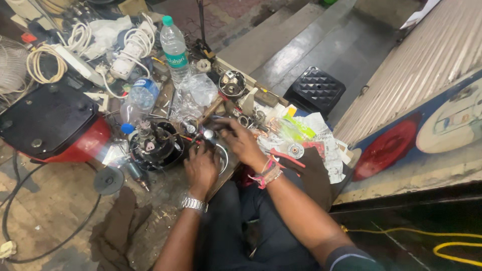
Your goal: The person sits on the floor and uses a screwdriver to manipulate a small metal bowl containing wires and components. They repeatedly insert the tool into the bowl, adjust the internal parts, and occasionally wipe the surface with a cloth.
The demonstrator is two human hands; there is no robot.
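The left hand (201, 168), a metal watch at its wrist, curls closed over a small metal part (208, 134) on the cluttered bench. Just beyond, the right hand (244, 143), with bright bands at its wrist, pinches the same part from above; what exactly it grips is too small to tell. A black motor assembly (155, 143) sits just left of the hands. Farther left lies a red and black appliance base (50, 125). A plastic water bottle (174, 47) stands behind, near white cables (133, 47).
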